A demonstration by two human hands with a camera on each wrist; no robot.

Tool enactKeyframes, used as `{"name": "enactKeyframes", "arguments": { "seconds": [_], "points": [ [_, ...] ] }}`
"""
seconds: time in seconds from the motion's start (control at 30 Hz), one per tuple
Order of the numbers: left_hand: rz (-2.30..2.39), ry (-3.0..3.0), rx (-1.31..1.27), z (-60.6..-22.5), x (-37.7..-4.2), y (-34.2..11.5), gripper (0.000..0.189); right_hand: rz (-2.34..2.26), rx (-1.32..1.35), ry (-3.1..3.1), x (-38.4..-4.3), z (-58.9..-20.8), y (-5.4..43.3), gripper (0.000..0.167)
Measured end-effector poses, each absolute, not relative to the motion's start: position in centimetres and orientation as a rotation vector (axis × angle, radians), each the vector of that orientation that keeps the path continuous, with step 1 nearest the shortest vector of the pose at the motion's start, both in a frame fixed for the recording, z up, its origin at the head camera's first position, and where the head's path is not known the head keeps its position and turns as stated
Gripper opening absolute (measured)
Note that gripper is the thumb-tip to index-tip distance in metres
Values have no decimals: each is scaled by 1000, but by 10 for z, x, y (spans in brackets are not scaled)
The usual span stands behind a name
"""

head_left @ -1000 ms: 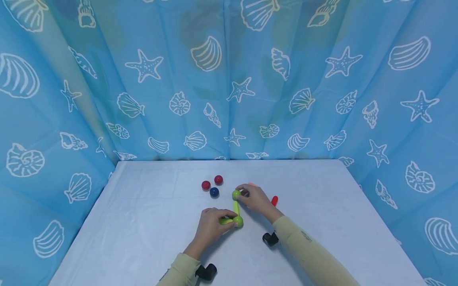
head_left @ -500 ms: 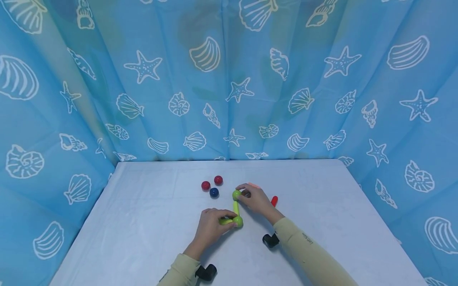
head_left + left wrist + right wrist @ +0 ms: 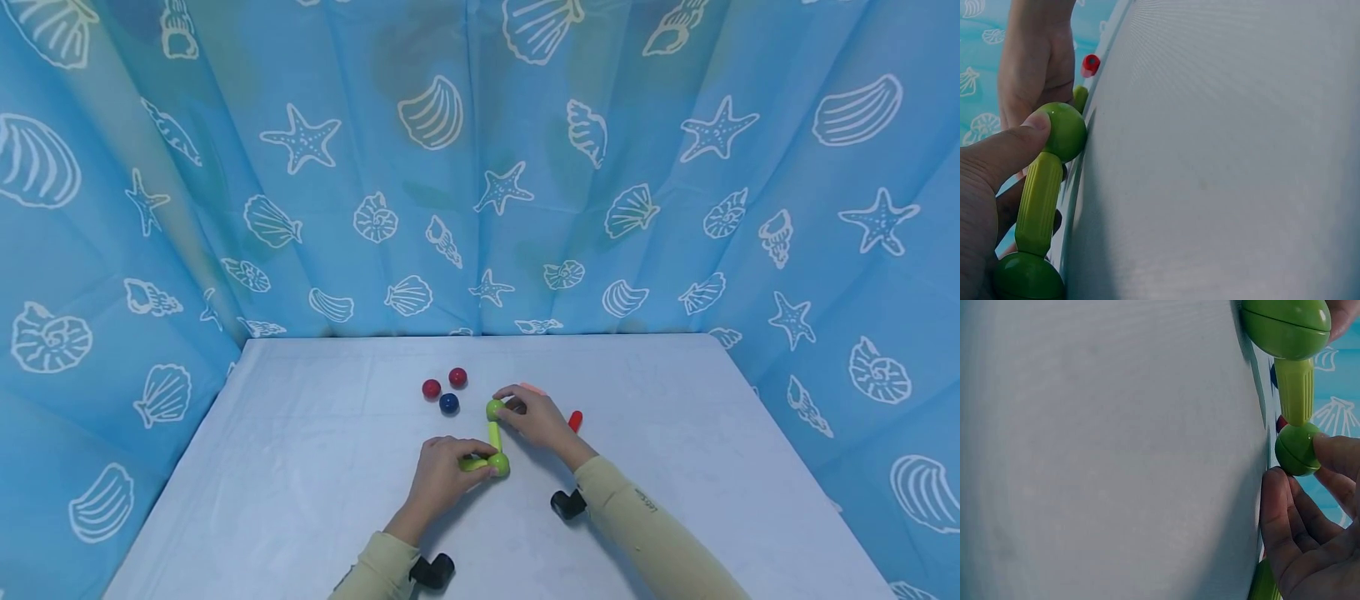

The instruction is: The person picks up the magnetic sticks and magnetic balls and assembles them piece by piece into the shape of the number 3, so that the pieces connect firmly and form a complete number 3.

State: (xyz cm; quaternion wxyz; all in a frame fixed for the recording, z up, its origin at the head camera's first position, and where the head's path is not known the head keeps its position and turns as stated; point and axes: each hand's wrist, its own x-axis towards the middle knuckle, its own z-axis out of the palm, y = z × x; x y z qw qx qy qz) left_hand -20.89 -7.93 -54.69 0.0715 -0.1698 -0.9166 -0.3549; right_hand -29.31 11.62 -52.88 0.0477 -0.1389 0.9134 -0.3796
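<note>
My left hand (image 3: pixel 441 471) grips a green ball (image 3: pixel 498 465), with its thumb pressed on the ball in the left wrist view. From that ball a ridged yellow-green rod (image 3: pixel 1039 203) leads back under the hand to another green ball (image 3: pixel 1027 276). A second yellow-green rod (image 3: pixel 495 437) runs away from the gripped ball towards a further green ball (image 3: pixel 496 409). My right hand (image 3: pixel 538 418) pinches this far ball between thumb and fingers. In the right wrist view, the rod (image 3: pixel 1297 394) touches the pinched ball (image 3: pixel 1297 450). The pieces lie low over the white table.
Two red balls (image 3: pixel 431 389) and a dark blue ball (image 3: pixel 449 404) sit left of the right hand. A red rod (image 3: pixel 575 421) and a pinkish-orange rod (image 3: pixel 533 388) lie partly hidden by that hand. A green rod (image 3: pixel 1264 582) shows below it. Shell-patterned blue curtains (image 3: pixel 480 250) surround the table (image 3: pixel 322 433).
</note>
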Motion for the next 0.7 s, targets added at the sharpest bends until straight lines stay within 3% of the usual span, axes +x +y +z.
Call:
{"name": "enactKeyframes", "arguments": {
  "seconds": [0.7],
  "points": [
    [-1055, -2753, -499, -544, -207, -78, 24, -1129, -478, 2738, -293, -527, 117, 26]
  ]
}}
